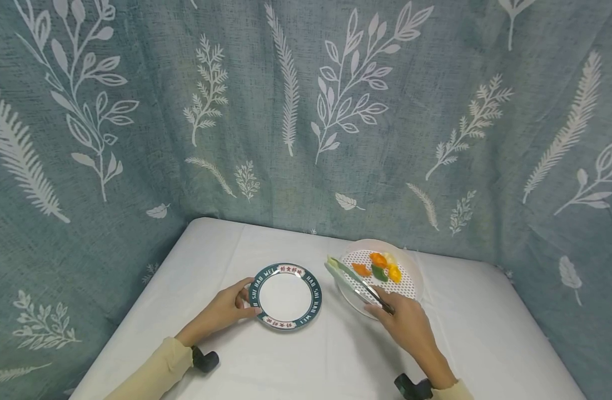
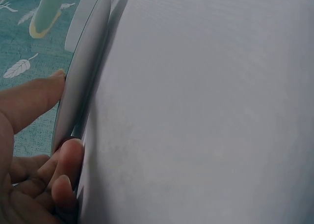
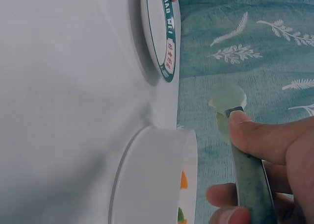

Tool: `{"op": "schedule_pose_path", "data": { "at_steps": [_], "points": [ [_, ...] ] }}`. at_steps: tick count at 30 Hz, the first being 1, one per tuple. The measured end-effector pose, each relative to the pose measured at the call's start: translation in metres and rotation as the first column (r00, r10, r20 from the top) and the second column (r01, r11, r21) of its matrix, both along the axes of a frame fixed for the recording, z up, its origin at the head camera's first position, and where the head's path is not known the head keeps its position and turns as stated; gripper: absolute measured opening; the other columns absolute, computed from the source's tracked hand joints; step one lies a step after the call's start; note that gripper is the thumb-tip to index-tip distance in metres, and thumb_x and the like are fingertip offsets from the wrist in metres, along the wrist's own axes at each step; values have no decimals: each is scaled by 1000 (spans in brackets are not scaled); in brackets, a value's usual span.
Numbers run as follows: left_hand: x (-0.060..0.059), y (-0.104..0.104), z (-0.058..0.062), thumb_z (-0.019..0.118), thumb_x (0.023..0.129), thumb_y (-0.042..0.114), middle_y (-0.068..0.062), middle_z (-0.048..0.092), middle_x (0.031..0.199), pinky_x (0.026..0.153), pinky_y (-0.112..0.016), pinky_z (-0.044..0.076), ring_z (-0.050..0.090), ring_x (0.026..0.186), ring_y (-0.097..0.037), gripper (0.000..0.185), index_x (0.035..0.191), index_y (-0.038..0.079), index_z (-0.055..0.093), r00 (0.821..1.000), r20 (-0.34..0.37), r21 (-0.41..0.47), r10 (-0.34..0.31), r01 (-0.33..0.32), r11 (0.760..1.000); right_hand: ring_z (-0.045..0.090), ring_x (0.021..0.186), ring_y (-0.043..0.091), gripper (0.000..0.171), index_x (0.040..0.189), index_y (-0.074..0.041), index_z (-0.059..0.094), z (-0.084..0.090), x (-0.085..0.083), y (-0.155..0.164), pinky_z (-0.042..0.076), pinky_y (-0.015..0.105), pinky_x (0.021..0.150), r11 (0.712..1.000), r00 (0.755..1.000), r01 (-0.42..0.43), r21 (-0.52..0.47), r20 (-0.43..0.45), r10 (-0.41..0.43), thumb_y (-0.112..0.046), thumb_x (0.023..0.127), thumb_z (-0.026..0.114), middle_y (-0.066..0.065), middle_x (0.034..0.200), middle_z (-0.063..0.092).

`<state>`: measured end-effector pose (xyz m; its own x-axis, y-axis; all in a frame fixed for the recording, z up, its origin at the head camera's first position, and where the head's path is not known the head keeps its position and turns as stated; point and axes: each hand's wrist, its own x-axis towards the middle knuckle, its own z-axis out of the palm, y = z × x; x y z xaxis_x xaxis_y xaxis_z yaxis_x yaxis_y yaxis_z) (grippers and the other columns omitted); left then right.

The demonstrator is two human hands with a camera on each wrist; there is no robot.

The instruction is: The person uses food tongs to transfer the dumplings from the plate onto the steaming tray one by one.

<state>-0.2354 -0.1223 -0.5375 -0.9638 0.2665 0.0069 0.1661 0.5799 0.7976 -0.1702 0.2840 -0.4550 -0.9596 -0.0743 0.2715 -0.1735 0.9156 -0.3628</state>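
My left hand (image 1: 228, 305) grips the left rim of a round white plate (image 1: 284, 297) with a dark green lettered border. In the left wrist view the thumb (image 2: 37, 99) lies on the plate's upper side and curled fingers (image 2: 68, 160) are at its lower edge. My right hand (image 1: 406, 322) holds metal tongs (image 1: 373, 291) between thumb and fingers, their tips pointing left. A pale green piece (image 1: 331, 261) is at the tips; its exact kind cannot be told. Below the tongs stands a white perforated draining basket (image 1: 353, 256) with orange, yellow and green pieces (image 1: 379, 274).
Both plate and basket are on a table covered with a white cloth (image 1: 295, 361). A blue-green curtain (image 1: 265, 183) with white leaf prints hangs behind and beside the table. Dark wrist cameras (image 1: 205, 360) are worn on both wrists.
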Motion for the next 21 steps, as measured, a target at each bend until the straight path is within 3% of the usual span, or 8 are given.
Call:
{"op": "schedule_pose_path", "data": {
  "at_steps": [11,16,18,21],
  "points": [
    [-1,-1,2,88,82,34,4,62,100,67,-32,47,53,77,-14,85,153,10,47,1000,7,-4,9,-9,1000,47,64,15,57,132,-6,70,1,10,26,37,32,56,1000,1000,17,15,-15,-17,-41,89,81,-1,72,65],
    [-1,-1,0,87,82,36,5,61,100,67,-32,46,53,77,-14,86,154,11,46,1000,12,-8,10,-10,1000,50,66,15,59,132,-3,69,5,13,37,39,32,57,999,999,34,27,-15,-34,-43,90,79,7,83,72],
    [-1,-1,0,87,82,36,5,61,99,67,-32,46,53,77,-14,85,153,11,47,1000,13,-8,9,-9,1000,48,64,14,60,133,-3,68,5,14,41,38,31,56,999,999,45,27,1,-45,-45,91,77,5,77,67],
    [0,0,0,87,83,36,4,61,99,67,-31,47,53,77,-14,85,153,11,47,1000,14,-3,2,-2,1000,39,58,13,63,135,-3,67,4,17,47,32,29,52,998,998,60,26,23,-61,-49,92,74,-2,63,46]
  ]
}}
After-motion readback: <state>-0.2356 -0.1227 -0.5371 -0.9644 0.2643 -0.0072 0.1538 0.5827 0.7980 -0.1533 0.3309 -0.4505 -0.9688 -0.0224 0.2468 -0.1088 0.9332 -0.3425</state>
